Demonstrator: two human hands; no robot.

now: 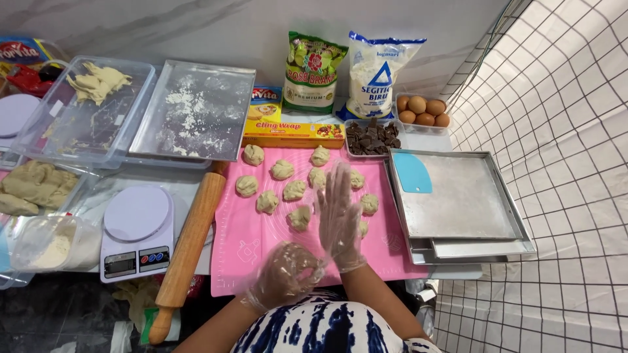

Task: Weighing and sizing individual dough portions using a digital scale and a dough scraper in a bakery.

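Observation:
Both my hands wear clear plastic gloves. My left hand (pixel 286 271) is cupped low over the front of the pink silicone mat (pixel 248 242), fingers curled; what lies in it is hidden. My right hand (pixel 339 219) stands flat with fingers straight and together, its heel against the left hand. Several pale dough balls (pixel 282 170) lie spread across the mat beyond my hands; some are partly hidden behind the right hand.
A wooden rolling pin (pixel 190 245) and a white kitchen scale (pixel 137 229) lie left of the mat. Stacked metal trays (pixel 471 209) with a blue scraper (pixel 412 173) sit right. Behind: chocolate pieces (pixel 371 138), eggs (pixel 422 111), two flour bags, a cling-wrap box, a floured tray, dough tubs.

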